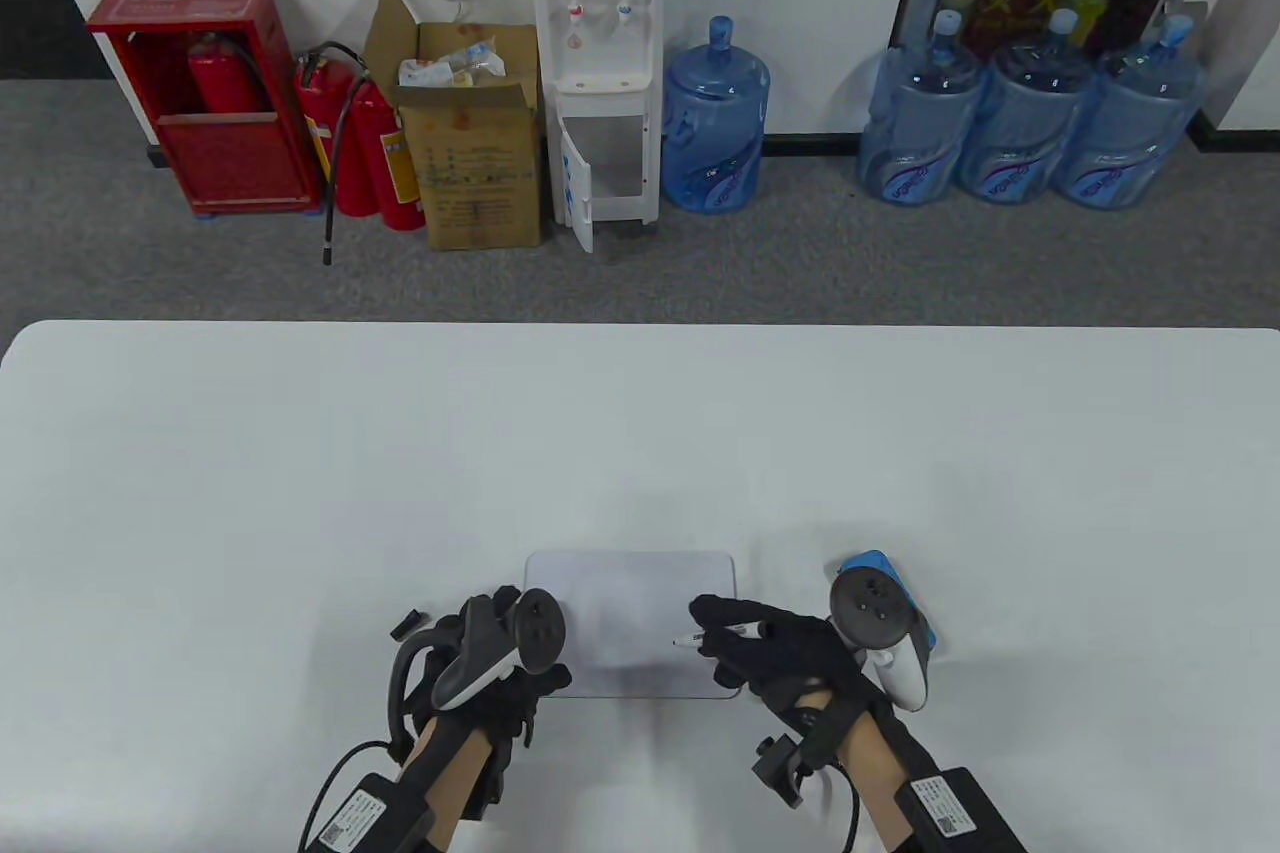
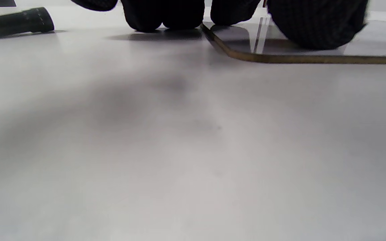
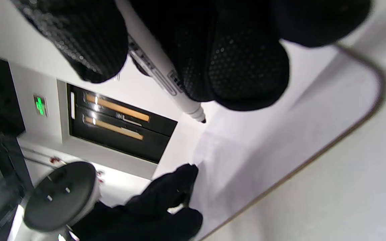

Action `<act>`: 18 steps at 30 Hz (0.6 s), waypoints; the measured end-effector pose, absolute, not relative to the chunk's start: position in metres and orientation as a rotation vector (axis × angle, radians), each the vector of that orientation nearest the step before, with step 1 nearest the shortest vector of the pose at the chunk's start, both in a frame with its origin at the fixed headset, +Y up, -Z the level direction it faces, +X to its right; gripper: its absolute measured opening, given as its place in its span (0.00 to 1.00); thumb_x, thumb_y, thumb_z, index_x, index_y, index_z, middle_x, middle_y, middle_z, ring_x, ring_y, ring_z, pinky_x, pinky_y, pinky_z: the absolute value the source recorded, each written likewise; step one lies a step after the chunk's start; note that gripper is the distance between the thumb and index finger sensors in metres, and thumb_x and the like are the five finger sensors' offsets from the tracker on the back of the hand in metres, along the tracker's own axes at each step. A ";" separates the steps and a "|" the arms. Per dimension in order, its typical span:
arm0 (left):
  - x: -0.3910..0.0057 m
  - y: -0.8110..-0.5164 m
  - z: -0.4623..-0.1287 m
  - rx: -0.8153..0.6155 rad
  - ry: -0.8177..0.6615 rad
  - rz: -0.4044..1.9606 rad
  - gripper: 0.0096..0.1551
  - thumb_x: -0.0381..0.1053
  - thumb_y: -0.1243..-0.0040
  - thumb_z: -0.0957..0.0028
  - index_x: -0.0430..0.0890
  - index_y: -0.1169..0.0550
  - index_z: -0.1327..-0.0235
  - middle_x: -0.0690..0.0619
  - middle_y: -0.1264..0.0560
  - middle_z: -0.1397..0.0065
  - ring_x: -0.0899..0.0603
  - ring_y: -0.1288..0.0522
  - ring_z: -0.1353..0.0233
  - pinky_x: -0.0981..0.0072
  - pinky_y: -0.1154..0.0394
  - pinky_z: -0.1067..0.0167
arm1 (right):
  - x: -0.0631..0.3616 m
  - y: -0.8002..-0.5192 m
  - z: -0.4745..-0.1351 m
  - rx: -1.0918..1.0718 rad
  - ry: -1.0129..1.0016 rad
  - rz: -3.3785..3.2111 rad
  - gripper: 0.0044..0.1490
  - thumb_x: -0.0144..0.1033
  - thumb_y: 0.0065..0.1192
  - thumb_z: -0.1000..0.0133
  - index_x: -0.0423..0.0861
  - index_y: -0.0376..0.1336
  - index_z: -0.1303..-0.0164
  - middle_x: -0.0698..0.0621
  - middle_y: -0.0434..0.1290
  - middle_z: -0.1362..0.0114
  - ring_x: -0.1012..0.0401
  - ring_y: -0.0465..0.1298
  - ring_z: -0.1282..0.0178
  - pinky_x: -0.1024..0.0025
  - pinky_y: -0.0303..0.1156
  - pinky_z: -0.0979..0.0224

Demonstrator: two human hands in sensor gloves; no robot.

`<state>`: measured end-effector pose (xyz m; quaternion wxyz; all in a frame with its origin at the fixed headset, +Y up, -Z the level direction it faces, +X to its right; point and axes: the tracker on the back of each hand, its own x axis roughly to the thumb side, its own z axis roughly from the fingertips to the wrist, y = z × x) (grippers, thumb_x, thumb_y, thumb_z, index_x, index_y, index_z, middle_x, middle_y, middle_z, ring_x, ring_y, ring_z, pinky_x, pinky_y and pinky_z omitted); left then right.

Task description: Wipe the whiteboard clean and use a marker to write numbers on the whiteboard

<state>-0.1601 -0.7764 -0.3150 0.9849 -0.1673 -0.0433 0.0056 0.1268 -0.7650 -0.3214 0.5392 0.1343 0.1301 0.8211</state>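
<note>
A small white whiteboard [image 1: 630, 613] lies flat near the table's front edge, blank apart from a faint grey smudge. My right hand [image 1: 715, 635] pinches an uncapped white marker [image 1: 725, 633] over the board's right part. The marker [image 3: 161, 72] points its black tip down, just above the whiteboard [image 3: 280, 134]. My left hand [image 1: 530, 688] rests at the board's left edge, with fingertips [image 2: 146, 20] on the table and the thumb [image 2: 313, 26] on the whiteboard [image 2: 246, 43]. The marker's black cap [image 1: 405, 623] lies on the table left of that hand.
A blue eraser [image 1: 885, 568] lies on the table just right of the board, partly behind my right tracker [image 1: 870, 608]. The cap [image 2: 18, 21] sits close to my left fingers. The white table [image 1: 300, 473] stretches far behind and to both sides.
</note>
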 end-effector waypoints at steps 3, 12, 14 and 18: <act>-0.161 -0.778 -0.315 -0.336 -0.089 0.021 0.45 0.67 0.45 0.53 0.60 0.40 0.19 0.48 0.44 0.11 0.33 0.42 0.17 0.34 0.45 0.23 | 0.099 -0.761 -0.332 0.349 0.343 1.998 0.35 0.50 0.68 0.48 0.46 0.69 0.33 0.42 0.75 0.36 0.50 0.81 0.51 0.52 0.73 0.54; -0.162 -0.778 -0.313 -0.328 -0.095 0.027 0.45 0.67 0.46 0.52 0.60 0.40 0.19 0.48 0.45 0.11 0.33 0.43 0.17 0.34 0.45 0.23 | 0.043 -0.765 -0.361 0.320 0.350 2.140 0.35 0.48 0.69 0.49 0.47 0.69 0.32 0.41 0.74 0.35 0.49 0.81 0.52 0.52 0.73 0.55; -0.162 -0.778 -0.313 -0.327 -0.095 0.029 0.45 0.67 0.46 0.52 0.60 0.41 0.19 0.48 0.45 0.11 0.33 0.43 0.17 0.34 0.45 0.23 | 0.038 -0.766 -0.366 0.301 0.334 2.170 0.35 0.48 0.69 0.49 0.47 0.69 0.32 0.41 0.74 0.35 0.49 0.81 0.52 0.52 0.73 0.55; -0.163 -0.778 -0.312 -0.328 -0.097 0.029 0.45 0.67 0.46 0.52 0.60 0.41 0.19 0.48 0.45 0.11 0.33 0.43 0.17 0.34 0.45 0.23 | 0.034 -0.769 -0.371 0.249 0.332 2.187 0.35 0.48 0.69 0.49 0.47 0.68 0.32 0.41 0.74 0.35 0.49 0.81 0.53 0.53 0.73 0.56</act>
